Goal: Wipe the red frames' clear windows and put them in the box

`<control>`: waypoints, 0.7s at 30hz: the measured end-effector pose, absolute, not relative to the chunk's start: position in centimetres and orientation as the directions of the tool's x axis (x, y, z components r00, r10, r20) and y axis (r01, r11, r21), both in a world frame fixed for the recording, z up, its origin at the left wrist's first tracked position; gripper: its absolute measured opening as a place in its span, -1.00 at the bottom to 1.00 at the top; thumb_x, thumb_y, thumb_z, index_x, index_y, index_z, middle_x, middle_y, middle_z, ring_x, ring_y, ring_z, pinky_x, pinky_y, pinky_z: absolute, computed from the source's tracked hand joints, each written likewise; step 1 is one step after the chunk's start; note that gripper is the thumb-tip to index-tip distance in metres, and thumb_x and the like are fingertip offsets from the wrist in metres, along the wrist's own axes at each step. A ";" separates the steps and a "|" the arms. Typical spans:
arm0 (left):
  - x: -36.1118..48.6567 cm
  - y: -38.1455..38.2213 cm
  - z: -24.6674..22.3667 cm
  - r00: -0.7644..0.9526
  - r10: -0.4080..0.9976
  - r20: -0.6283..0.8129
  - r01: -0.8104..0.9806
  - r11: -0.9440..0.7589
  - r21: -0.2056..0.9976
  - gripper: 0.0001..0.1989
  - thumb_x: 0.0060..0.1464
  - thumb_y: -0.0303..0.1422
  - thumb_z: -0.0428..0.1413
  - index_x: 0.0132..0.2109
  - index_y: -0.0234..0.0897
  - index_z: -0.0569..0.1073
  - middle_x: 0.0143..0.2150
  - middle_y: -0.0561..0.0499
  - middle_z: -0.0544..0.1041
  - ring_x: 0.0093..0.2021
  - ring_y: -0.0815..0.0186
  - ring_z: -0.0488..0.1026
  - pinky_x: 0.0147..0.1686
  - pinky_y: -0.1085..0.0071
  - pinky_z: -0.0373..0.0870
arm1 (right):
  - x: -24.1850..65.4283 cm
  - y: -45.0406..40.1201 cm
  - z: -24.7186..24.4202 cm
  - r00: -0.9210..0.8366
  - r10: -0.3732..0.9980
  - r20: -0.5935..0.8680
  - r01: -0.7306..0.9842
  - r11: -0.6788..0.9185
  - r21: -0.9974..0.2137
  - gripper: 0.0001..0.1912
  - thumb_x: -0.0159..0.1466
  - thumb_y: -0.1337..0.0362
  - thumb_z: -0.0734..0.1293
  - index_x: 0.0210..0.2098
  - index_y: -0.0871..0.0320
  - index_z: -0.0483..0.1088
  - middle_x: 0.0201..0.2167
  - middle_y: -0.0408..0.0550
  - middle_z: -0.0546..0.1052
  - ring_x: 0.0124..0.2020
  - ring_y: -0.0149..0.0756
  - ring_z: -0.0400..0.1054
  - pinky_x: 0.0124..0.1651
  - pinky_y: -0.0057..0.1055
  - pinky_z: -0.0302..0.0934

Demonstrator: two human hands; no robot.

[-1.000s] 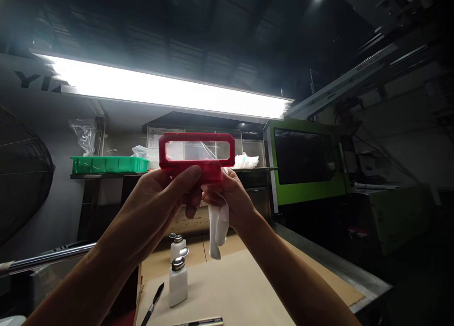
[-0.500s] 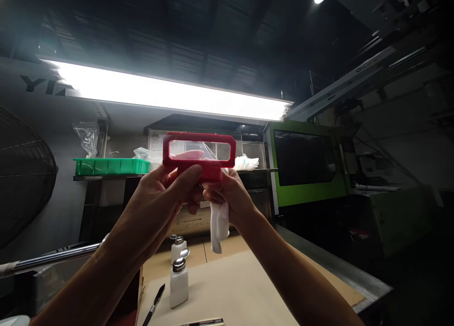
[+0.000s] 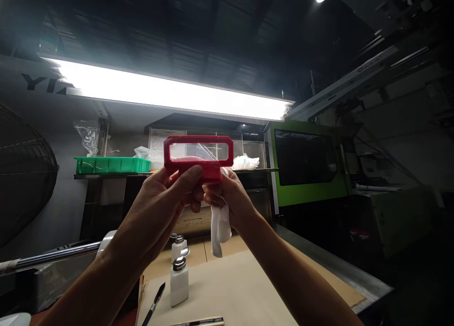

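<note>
A red plastic frame (image 3: pixel 198 165) with a long clear window is raised in front of the camera, below the lamp. My left hand (image 3: pixel 170 193) is closed on its lower left part, the thumb pressed on the near face. At its lower right, my right hand (image 3: pixel 230 193) is closed on a white cloth (image 3: pixel 220 229) that hangs down below the fingers. The right fingertips are partly hidden behind the frame's lower edge, so whether they also grip it is unclear. Below stand two white pump bottles with metal caps, a near bottle (image 3: pixel 179 286) and a far bottle (image 3: pixel 178 250).
A black pen (image 3: pixel 154 303) lies left of the near bottle on the cardboard-covered table (image 3: pixel 241 288). A bright tube lamp (image 3: pixel 170 89) hangs above. On the shelf sit a green tray (image 3: pixel 113 165) and plastic bags (image 3: pixel 246 162). A green machine (image 3: pixel 308 165) stands right.
The red frame has tilted and dropped slightly; less of the fingers behind its window shows. Its hold is unchanged, and the cloth has shifted a little.
</note>
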State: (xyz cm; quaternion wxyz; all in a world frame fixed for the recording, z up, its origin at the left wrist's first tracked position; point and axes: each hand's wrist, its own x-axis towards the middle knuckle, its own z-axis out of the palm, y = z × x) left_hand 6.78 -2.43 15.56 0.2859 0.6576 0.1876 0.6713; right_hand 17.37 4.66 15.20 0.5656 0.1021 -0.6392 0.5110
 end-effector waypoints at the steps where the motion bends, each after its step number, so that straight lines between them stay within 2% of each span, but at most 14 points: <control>1: 6.8 -2.4 15.6 0.031 0.634 0.772 -0.144 -0.762 0.631 -0.89 0.01 -0.32 0.21 -0.39 -0.27 0.51 -0.54 0.09 0.42 -0.57 0.48 0.29 -0.62 0.64 0.30 | 17.4 4.7 15.2 -0.323 0.461 0.827 -0.709 0.461 -0.534 -0.70 0.05 0.20 0.37 -0.60 0.13 0.15 -0.77 -0.37 0.18 -0.78 -0.64 -0.13 -0.69 -0.55 -0.27; 3: 6.7 -2.3 15.6 0.031 0.639 0.769 -0.149 -0.758 0.636 -0.89 0.01 -0.32 0.21 -0.38 -0.28 0.51 -0.55 0.10 0.42 -0.57 0.49 0.29 -0.63 0.65 0.30 | 17.8 4.9 15.1 -0.301 0.495 0.815 -0.701 0.465 -0.541 -0.73 0.08 0.19 0.33 -0.59 0.13 0.16 -0.77 -0.36 0.18 -0.78 -0.62 -0.16 -0.69 -0.54 -0.26; 5: 6.5 -2.2 15.5 0.026 0.638 0.770 -0.134 -0.761 0.635 -0.88 0.03 -0.31 0.20 -0.37 -0.27 0.50 -0.56 0.11 0.41 -0.58 0.50 0.29 -0.62 0.65 0.30 | 18.5 5.5 14.7 -0.370 0.523 0.768 -0.641 0.455 -0.619 -0.68 0.15 0.06 0.22 -0.58 0.13 0.18 -0.78 -0.34 0.16 -0.77 -0.58 -0.16 -0.69 -0.53 -0.22; 6: 6.3 -2.2 15.4 0.025 0.639 0.769 -0.126 -0.761 0.636 -0.88 0.04 -0.30 0.20 -0.36 -0.27 0.50 -0.56 0.12 0.42 -0.57 0.51 0.29 -0.62 0.66 0.30 | 18.9 5.9 14.3 -0.450 0.524 0.723 -0.555 0.470 -0.686 -0.61 0.20 -0.03 0.13 -0.58 0.13 0.19 -0.78 -0.30 0.16 -0.76 -0.54 -0.12 -0.67 -0.52 -0.17; 7: 6.2 -2.1 15.4 0.025 0.639 0.769 -0.121 -0.762 0.636 -0.88 0.04 -0.30 0.20 -0.34 -0.26 0.50 -0.55 0.12 0.42 -0.57 0.51 0.30 -0.61 0.66 0.30 | 19.3 6.3 13.8 -0.534 0.516 0.669 -0.406 0.538 -0.739 -0.51 0.23 -0.10 0.02 -0.58 0.12 0.20 -0.76 -0.26 0.18 -0.74 -0.51 -0.06 -0.64 -0.51 -0.10; 8: 6.0 -2.1 15.3 0.027 0.642 0.767 -0.118 -0.759 0.640 -0.89 0.04 -0.30 0.20 -0.33 -0.25 0.50 -0.53 0.12 0.44 -0.55 0.51 0.32 -0.60 0.67 0.31 | 19.8 6.8 13.2 -0.598 0.515 0.615 -0.209 0.640 -0.739 -0.44 0.25 -0.14 -0.06 -0.60 0.12 0.19 -0.73 -0.22 0.20 -0.70 -0.47 0.00 -0.60 -0.50 -0.04; 9: 5.9 -2.1 15.3 0.025 0.644 0.765 -0.121 -0.757 0.642 -0.89 0.04 -0.30 0.20 -0.31 -0.24 0.50 -0.52 0.12 0.45 -0.55 0.51 0.33 -0.59 0.67 0.31 | 20.2 7.2 12.5 -0.631 0.523 0.573 -0.002 0.738 -0.675 -0.41 0.25 -0.17 -0.08 -0.61 0.12 0.18 -0.69 -0.20 0.22 -0.66 -0.45 0.04 -0.55 -0.48 -0.01; 11: 5.7 -2.1 15.1 0.016 0.649 0.760 -0.131 -0.752 0.646 -0.90 0.03 -0.31 0.21 -0.32 -0.24 0.50 -0.53 0.13 0.45 -0.55 0.51 0.33 -0.61 0.68 0.30 | 21.0 8.1 11.0 -0.620 0.546 0.564 0.311 0.830 -0.463 -0.45 0.24 -0.16 0.06 -0.64 0.13 0.15 -0.62 -0.19 0.21 -0.59 -0.45 0.01 -0.47 -0.47 -0.02; 12: 5.7 -2.1 14.9 0.010 0.652 0.758 -0.136 -0.750 0.647 -0.90 0.02 -0.31 0.22 -0.34 -0.24 0.50 -0.54 0.13 0.44 -0.56 0.51 0.33 -0.61 0.68 0.30 | 21.4 8.5 10.2 -0.593 0.556 0.582 0.393 0.831 -0.393 -0.48 0.22 -0.12 0.14 -0.65 0.14 0.12 -0.61 -0.21 0.18 -0.58 -0.45 -0.02 -0.44 -0.46 -0.05; 14: 5.6 -2.1 14.4 -0.001 0.671 0.742 -0.148 -0.734 0.663 -0.90 0.01 -0.31 0.23 -0.35 -0.24 0.50 -0.55 0.13 0.44 -0.57 0.51 0.32 -0.62 0.68 0.30 | 22.1 9.3 8.8 -0.543 0.599 0.589 0.466 0.798 -0.382 -0.50 0.22 -0.08 0.19 -0.65 0.14 0.07 -0.62 -0.22 0.15 -0.56 -0.44 -0.05 -0.42 -0.45 -0.09; 18: 5.4 -1.6 12.2 -0.027 0.748 0.663 -0.191 -0.655 0.731 -0.85 -0.02 -0.31 0.25 -0.26 -0.25 0.52 -0.53 0.11 0.45 -0.56 0.51 0.33 -0.61 0.69 0.31 | 23.8 11.0 6.4 -0.470 0.728 0.498 0.573 0.681 -0.455 -0.44 0.29 -0.17 -0.03 -0.62 0.12 0.01 -0.63 -0.21 0.14 -0.56 -0.42 0.04 -0.45 -0.46 -0.05; 21: 5.3 -1.1 10.1 -0.064 0.819 0.570 -0.227 -0.568 0.791 -0.86 -0.05 -0.36 0.27 -0.29 -0.29 0.53 -0.56 0.10 0.44 -0.57 0.50 0.32 -0.61 0.68 0.31 | 25.0 12.2 4.6 -0.426 0.829 0.364 0.678 0.558 -0.479 -0.41 0.29 -0.19 -0.04 -0.66 0.11 -0.03 -0.66 -0.18 0.12 -0.57 -0.38 0.09 -0.45 -0.42 -0.01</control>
